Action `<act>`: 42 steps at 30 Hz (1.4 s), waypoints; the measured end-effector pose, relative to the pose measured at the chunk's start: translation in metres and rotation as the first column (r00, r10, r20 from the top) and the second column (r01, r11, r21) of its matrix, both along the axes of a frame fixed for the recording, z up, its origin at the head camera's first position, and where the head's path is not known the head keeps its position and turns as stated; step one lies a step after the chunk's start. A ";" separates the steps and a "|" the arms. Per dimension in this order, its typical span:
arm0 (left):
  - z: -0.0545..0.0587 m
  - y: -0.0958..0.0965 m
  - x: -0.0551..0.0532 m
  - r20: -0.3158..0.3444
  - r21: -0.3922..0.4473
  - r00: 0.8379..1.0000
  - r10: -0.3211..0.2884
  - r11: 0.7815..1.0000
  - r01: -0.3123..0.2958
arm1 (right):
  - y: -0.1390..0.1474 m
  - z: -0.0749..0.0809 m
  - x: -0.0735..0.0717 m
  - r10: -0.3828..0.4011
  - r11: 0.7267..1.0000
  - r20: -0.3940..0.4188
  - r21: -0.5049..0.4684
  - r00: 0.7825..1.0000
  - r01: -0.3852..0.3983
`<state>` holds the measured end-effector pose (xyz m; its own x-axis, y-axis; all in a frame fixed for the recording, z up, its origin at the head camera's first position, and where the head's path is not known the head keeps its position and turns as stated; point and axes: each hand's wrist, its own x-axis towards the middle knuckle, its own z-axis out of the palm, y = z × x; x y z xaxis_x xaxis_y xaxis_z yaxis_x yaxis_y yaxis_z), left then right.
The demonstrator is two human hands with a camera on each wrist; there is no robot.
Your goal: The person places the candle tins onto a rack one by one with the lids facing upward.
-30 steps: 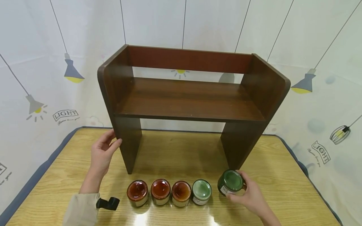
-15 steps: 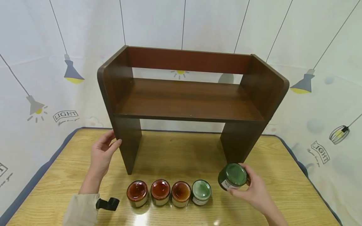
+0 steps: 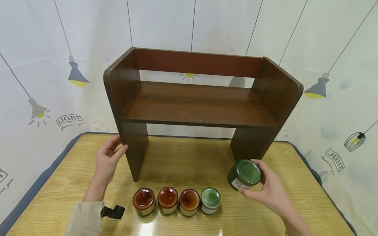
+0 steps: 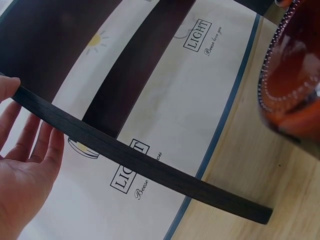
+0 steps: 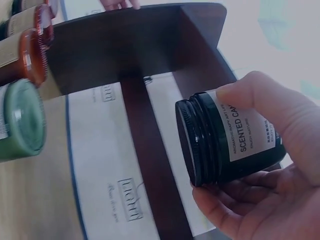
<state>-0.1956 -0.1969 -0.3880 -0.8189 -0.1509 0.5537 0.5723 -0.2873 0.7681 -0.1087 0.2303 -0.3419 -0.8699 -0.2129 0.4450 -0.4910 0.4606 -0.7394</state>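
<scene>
My right hand [image 3: 273,190] grips a dark green scented candle jar [image 3: 244,175] in front of the shelf's right side panel. In the right wrist view the thumb presses on the white label of this candle [image 5: 245,130], the fingers curl beneath, and its black lid faces the table side. With thumb and fingers my left hand [image 3: 107,160] holds the front edge of the left side panel of a dark brown wooden shelf [image 3: 195,101]. The left wrist view shows the thumb of that hand [image 4: 22,175] on one face of the panel edge and the fingers on the other.
Two dark red jars [image 3: 143,199], an amber-brown jar [image 3: 189,200] and a light green jar [image 3: 211,197] stand in a row on the wooden table [image 3: 295,183], before the shelf. Behind the table hangs a white cloth [image 3: 44,78] printed with lamps.
My right hand has lifted the dark green candle from beside the row, up and slightly right, toward the shelf's right panel. The left hand stays on the left panel.
</scene>
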 end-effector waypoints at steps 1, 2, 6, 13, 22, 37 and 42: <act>0.000 0.000 0.000 0.000 0.000 1.000 -0.001 1.000 0.001 | -0.001 0.004 0.000 -0.001 1.000 0.005 0.010 1.000 0.001; 0.000 0.000 0.000 0.002 0.000 1.000 0.000 1.000 0.000 | -0.002 0.008 -0.001 -0.003 1.000 0.007 0.021 1.000 0.003; 0.000 0.000 0.000 0.006 0.001 1.000 0.002 1.000 -0.002 | -0.006 0.022 -0.002 -0.004 0.999 0.001 0.050 1.000 0.004; -0.001 0.000 0.000 -0.003 0.019 1.000 -0.004 1.000 0.004 | -0.017 0.046 -0.006 0.014 1.000 -0.024 0.019 1.000 -0.014; -0.002 -0.001 -0.001 -0.006 0.023 1.000 -0.019 1.000 0.019 | -0.031 0.072 -0.012 0.001 1.000 -0.037 -0.008 0.999 -0.002; -0.001 -0.001 -0.002 -0.022 0.000 1.000 -0.004 1.000 0.004 | -0.051 0.104 -0.025 -0.006 1.000 0.017 0.000 1.000 0.006; -0.002 -0.002 -0.002 -0.022 -0.001 1.000 -0.006 1.000 0.006 | -0.059 0.114 -0.031 -0.007 1.000 -0.011 -0.010 1.000 0.007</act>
